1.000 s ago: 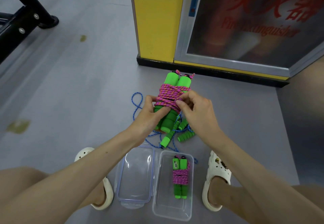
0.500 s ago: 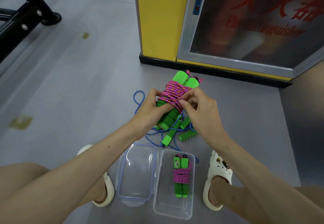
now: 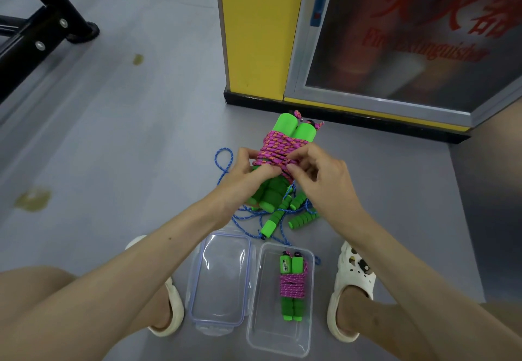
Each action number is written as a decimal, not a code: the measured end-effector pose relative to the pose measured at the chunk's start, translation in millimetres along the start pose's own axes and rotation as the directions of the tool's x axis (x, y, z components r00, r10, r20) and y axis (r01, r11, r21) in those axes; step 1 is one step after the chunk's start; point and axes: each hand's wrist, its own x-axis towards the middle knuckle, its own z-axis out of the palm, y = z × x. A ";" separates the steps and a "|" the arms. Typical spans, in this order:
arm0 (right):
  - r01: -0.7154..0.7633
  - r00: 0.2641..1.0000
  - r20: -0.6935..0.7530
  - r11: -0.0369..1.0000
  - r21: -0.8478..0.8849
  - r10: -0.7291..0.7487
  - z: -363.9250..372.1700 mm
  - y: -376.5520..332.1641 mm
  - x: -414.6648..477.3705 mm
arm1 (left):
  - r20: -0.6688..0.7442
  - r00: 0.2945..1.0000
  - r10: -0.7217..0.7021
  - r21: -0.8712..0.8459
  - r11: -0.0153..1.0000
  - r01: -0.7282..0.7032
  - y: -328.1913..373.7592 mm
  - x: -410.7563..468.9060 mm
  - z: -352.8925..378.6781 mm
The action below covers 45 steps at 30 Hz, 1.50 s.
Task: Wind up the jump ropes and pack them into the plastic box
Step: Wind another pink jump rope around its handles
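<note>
The left hand (image 3: 248,171) gripped the wound pink jump rope (image 3: 279,145) above the floor (image 3: 141,134) while the right hand (image 3: 319,179), now lower, pinched its last turn (probably tucking the end), so packing into the plastic box (image 3: 271,338) came next.

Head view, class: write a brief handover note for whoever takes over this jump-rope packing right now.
Hands: the left hand grips the held pink jump rope by its green handles; the right hand pinches its cord at the wrap.
Things: the plastic box on the floor holds one wound pink rope; the lid lies beside it; the blue jump rope lies loose on the floor.
Done: one rope packed, a second nearly wound.
Left: tuck the end, box it, wind and pack the blue one.
</note>
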 end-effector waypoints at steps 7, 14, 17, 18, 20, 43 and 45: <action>0.000 0.999 0.054 1.000 0.015 -0.001 10.4 -4.2 -5.9 | -0.072 0.991 -0.109 -0.153 0.984 0.097 -6.6 -0.1 2.4; -0.176 0.952 -0.223 0.971 0.164 0.210 0.9 -9.3 -3.5 | -0.096 0.994 -0.056 -0.231 0.972 0.032 3.2 -0.2 4.9; -0.079 0.968 -0.234 0.994 0.074 0.094 3.2 -5.7 -4.8 | -0.145 0.989 -0.028 -0.167 0.986 0.003 1.6 1.0 8.1; -0.035 0.971 -0.237 0.999 0.007 0.035 4.8 -4.0 -5.7 | -0.161 0.987 -0.008 -0.132 0.991 -0.013 0.6 1.6 9.5; 0.050 0.974 -0.213 0.990 -0.131 -0.077 7.7 -1.0 -7.3 | -0.158 0.986 0.057 -0.007 0.998 -0.059 -1.7 2.9 11.1; 0.003 1.000 -0.031 1.000 -0.017 -0.004 8.2 -1.5 -4.0 | -0.180 0.983 -0.014 0.086 0.996 0.030 -4.4 -1.8 10.4; -0.015 0.998 -0.056 1.000 -0.022 0.013 9.4 -2.8 -5.4 | -0.169 0.986 -0.003 0.100 0.995 0.020 -2.5 -1.8 10.4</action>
